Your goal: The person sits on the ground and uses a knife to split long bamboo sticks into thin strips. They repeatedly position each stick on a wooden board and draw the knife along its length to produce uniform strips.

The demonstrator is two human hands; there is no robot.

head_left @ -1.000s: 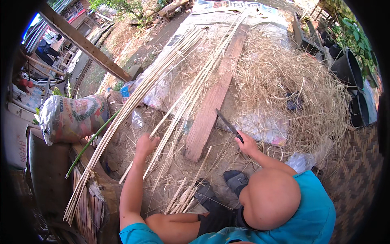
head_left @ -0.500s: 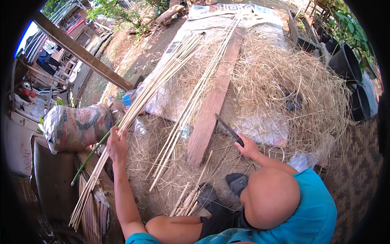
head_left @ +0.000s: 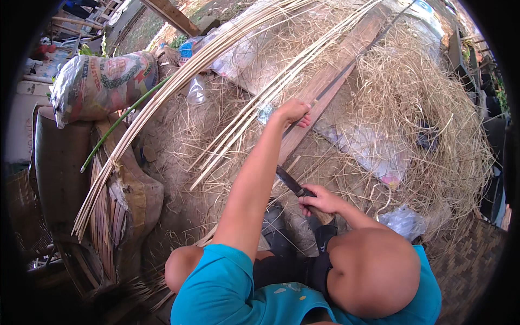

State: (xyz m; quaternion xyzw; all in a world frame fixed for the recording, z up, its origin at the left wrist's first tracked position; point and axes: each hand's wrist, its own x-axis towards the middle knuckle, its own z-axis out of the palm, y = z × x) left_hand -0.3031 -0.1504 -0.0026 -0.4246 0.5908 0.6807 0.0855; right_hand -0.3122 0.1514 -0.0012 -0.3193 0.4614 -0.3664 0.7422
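Note:
My left hand [head_left: 296, 112] is closed around a long, thin dark strip [head_left: 346, 67] that runs up along a wooden plank [head_left: 303, 130]. Below it, the fingers of my right hand [head_left: 322, 200] wrap around a knife [head_left: 288, 179] whose dark blade points up and to the left. A short brown piece [head_left: 322, 215] shows under that hand; whether it belongs to the knife I cannot tell. Left of the plank lie several pale split strips [head_left: 244, 122]. A larger bundle of pale strips [head_left: 143, 120] rests further left beside a green stalk [head_left: 122, 120].
Curly shavings [head_left: 417, 108] are heaped on the right over a pale sheet [head_left: 363, 146]. On the left, a stuffed printed sack [head_left: 103, 86] sits above a worn wooden block [head_left: 138, 200]. Clear plastic [head_left: 403, 222] lies beside my right knee, near a woven mat [head_left: 466, 265].
My left hand has let go of the pale bundle and moved right, now gripping the dark strip. My right hand has drawn the knife closer to me. The view has shifted.

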